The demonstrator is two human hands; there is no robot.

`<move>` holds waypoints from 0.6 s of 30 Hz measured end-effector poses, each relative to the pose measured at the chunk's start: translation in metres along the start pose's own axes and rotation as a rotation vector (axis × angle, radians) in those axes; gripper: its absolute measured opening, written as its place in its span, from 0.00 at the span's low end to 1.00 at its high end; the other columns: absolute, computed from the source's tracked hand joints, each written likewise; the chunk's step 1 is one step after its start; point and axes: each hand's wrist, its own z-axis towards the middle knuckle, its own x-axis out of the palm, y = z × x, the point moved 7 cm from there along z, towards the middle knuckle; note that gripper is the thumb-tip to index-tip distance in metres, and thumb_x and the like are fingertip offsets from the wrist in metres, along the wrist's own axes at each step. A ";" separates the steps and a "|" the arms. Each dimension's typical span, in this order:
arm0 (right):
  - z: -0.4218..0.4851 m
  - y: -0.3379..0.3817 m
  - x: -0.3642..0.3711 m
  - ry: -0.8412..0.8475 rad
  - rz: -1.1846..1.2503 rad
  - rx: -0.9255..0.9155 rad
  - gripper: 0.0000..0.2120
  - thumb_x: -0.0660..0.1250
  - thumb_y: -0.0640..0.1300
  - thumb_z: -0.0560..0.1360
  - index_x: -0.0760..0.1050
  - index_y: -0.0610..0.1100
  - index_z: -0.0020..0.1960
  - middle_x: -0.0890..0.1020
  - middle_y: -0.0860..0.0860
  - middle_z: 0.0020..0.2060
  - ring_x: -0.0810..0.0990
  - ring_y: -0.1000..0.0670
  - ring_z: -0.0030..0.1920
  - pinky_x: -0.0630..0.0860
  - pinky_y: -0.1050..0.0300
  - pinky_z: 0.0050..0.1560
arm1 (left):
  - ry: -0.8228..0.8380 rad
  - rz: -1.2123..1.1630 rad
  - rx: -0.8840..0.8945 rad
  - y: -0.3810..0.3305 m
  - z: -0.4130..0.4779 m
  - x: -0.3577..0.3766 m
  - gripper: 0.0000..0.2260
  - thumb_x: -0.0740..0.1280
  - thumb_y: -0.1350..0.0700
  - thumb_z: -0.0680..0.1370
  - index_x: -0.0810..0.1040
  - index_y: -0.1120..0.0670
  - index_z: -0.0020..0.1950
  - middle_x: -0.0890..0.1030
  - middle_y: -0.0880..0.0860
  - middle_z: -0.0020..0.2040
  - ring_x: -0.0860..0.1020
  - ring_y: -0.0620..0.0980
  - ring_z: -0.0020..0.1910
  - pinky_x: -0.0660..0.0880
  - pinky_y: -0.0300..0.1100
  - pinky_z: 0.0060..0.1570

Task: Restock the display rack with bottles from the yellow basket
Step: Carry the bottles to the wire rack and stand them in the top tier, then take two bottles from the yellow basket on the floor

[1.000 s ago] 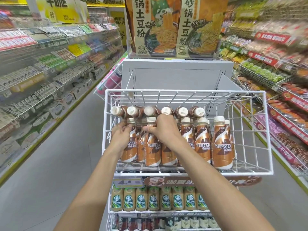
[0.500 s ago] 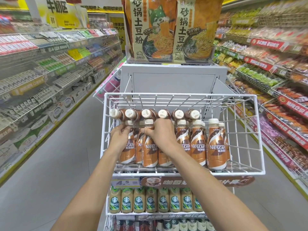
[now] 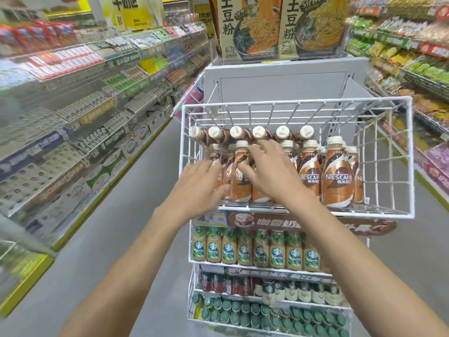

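Note:
The white wire display rack stands in front of me; its top basket holds several brown Nescafe bottles, upright in front, with a row lying on their sides behind. My left hand is open with spread fingers at the basket's front left, just off the leftmost bottles. My right hand is open too, fingers apart in front of the upright bottles left of centre. Neither hand holds a bottle. The yellow basket is out of view.
Lower rack tiers carry Starbucks bottles and green-capped bottles. A grey panel with noodle packets on top rises behind the rack. Stocked store shelves line the left aisle and more shelves run along the right.
Both hands have let go of the upright bottles they gripped and pulled back toward me with fingers spread. The view has shifted slightly lower and left.

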 end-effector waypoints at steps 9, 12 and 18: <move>-0.171 -0.070 -0.076 0.024 -0.100 0.260 0.28 0.55 0.59 0.86 0.59 0.51 0.83 0.58 0.43 0.83 0.51 0.38 0.84 0.54 0.33 0.82 | -0.091 0.024 0.318 -0.161 -0.058 -0.028 0.30 0.54 0.39 0.85 0.57 0.52 0.83 0.63 0.55 0.82 0.58 0.58 0.83 0.51 0.59 0.83; -0.262 -0.107 -0.098 0.007 -0.165 0.418 0.28 0.57 0.59 0.85 0.61 0.51 0.82 0.61 0.43 0.82 0.54 0.38 0.84 0.57 0.34 0.81 | -0.088 -0.037 0.441 -0.227 -0.091 -0.014 0.31 0.55 0.39 0.85 0.57 0.53 0.83 0.62 0.58 0.83 0.58 0.60 0.83 0.51 0.60 0.83; -0.480 -0.170 -0.143 0.054 -0.264 0.782 0.29 0.58 0.58 0.85 0.61 0.48 0.82 0.64 0.43 0.80 0.59 0.40 0.81 0.62 0.40 0.78 | 0.002 -0.038 0.790 -0.409 -0.168 0.017 0.32 0.54 0.37 0.84 0.57 0.54 0.83 0.63 0.56 0.81 0.61 0.56 0.81 0.55 0.55 0.80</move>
